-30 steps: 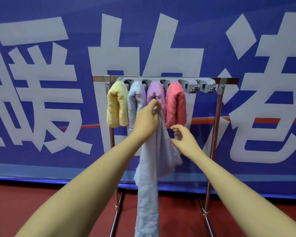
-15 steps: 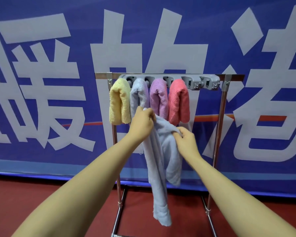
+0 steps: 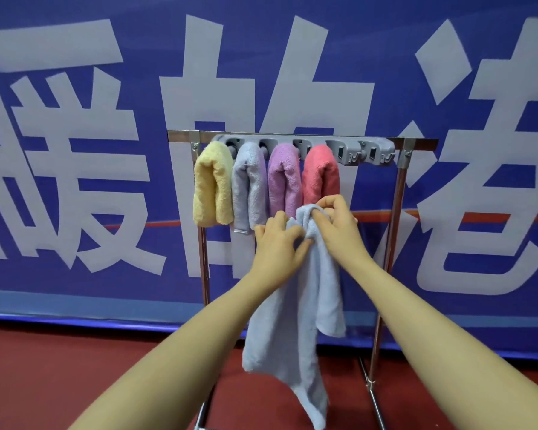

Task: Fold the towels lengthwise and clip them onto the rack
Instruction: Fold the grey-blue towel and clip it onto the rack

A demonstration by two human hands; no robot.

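A pale blue towel point(image 3: 295, 321) hangs loose from both my hands, in front of the metal rack point(image 3: 398, 193). My left hand point(image 3: 277, 243) grips its bunched upper part from the left. My right hand point(image 3: 336, 225) pinches the top of the bundle from the right, just below the pink towel point(image 3: 320, 172). A grey clip bar point(image 3: 348, 148) runs along the rack's top rail. A yellow towel point(image 3: 213, 184), a light blue towel point(image 3: 249, 187), a purple towel point(image 3: 284, 181) and the pink one hang folded from it. The two rightmost clips hold nothing.
A large blue banner point(image 3: 75, 150) with white characters fills the wall behind the rack. The floor point(image 3: 75, 367) is dark red. The rack's legs point(image 3: 375, 386) run down to the floor on both sides of the hanging towel.
My hands have come together and shifted right, under the pink towel. The loose towel is now bunched between them, and its lower end has swung.
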